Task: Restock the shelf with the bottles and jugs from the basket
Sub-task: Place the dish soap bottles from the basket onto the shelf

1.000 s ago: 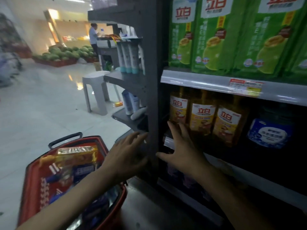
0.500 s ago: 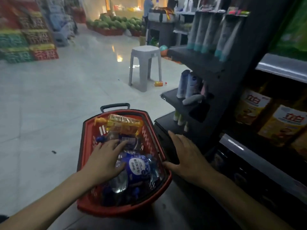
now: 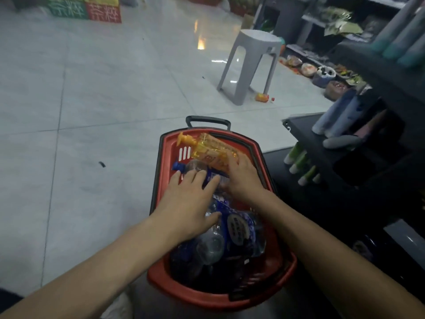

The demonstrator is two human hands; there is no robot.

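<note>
A red basket (image 3: pixel 161 157) with a black handle stands on the floor in front of me, against the dark shelf unit (image 3: pixel 301 132). An orange pump bottle (image 3: pixel 207 146) lies at its far end. Just behind it lies a clear bottle with a blue cap (image 3: pixel 195 165), and a bigger blue-labelled jug (image 3: pixel 239 226) lies nearer to me. My left hand (image 3: pixel 190 203) rests on the blue-capped bottle with its fingers spread and fairly straight. My right hand (image 3: pixel 243 178) reaches in beside it, touching the orange bottle's base; its fingertips are hidden.
A grey plastic stool (image 3: pixel 253 63) stands on the tiled floor beyond the basket, with a small orange bottle (image 3: pixel 262 97) lying at its foot. Tubes (image 3: pixel 333 116) stand on the dark shelves to the right. Stacked crates (image 3: pixel 103 10) sit far left.
My view has dropped from the shelf to the basket. My left hand stays on the basket's bottles; my right hand left the shelf edge and came into the basket beside it.
</note>
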